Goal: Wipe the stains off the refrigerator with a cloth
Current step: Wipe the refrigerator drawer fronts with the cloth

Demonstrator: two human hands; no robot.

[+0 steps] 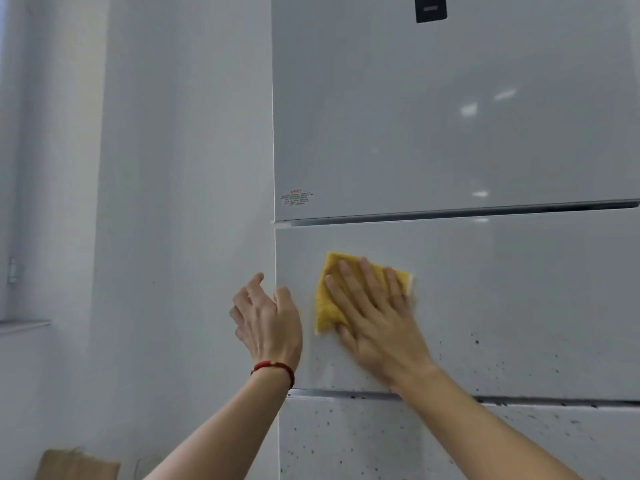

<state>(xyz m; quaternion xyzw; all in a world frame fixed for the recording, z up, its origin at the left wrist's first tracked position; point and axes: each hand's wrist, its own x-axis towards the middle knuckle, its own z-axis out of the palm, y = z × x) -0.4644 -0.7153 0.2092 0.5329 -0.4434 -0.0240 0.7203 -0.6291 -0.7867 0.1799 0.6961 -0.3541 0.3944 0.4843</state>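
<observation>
A glossy white refrigerator fills the right side of the head view. My right hand presses a yellow cloth flat against the left part of its middle drawer panel, fingers straight and spread. My left hand, with a red bracelet at the wrist, rests at the refrigerator's left edge, thumb on the front and fingers loosely bent around the side. Dark speckled stains dot the lower right of the middle panel and the bottom drawer.
A pale wall runs to the left of the refrigerator, with a window sill at the far left. A brown paper bag sits low at the bottom left. A black display panel is at the top of the upper door.
</observation>
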